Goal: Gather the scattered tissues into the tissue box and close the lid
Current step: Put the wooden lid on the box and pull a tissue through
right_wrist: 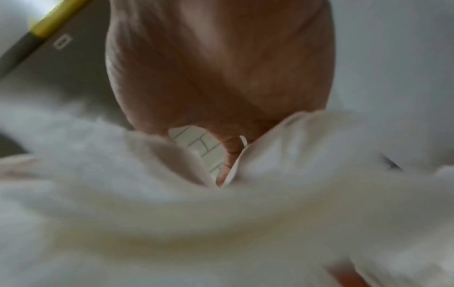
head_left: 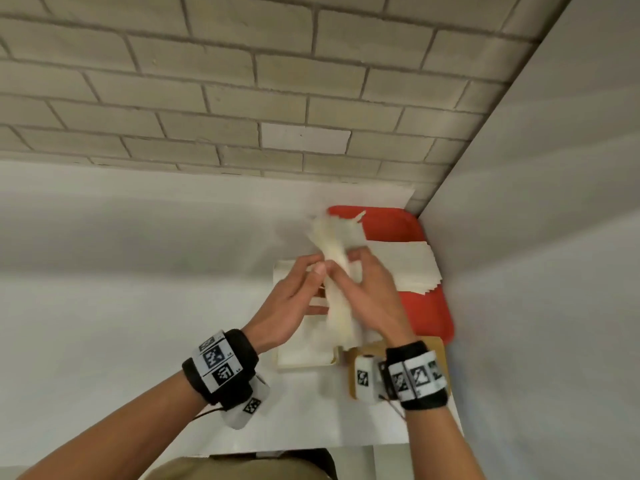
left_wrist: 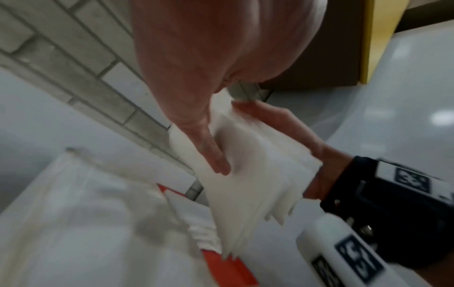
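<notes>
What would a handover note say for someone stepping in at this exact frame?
Left hand: fingers on the tissue bundle, steadying it.
Right hand: grips the same bundle, held above the open tissue box.
More tissues lie fanned on the red tray.
Done: one bundle gathered.
Left: put it in the box, collect the tray's tissues, close the lid; which part is the lid cannot be told here.
</notes>
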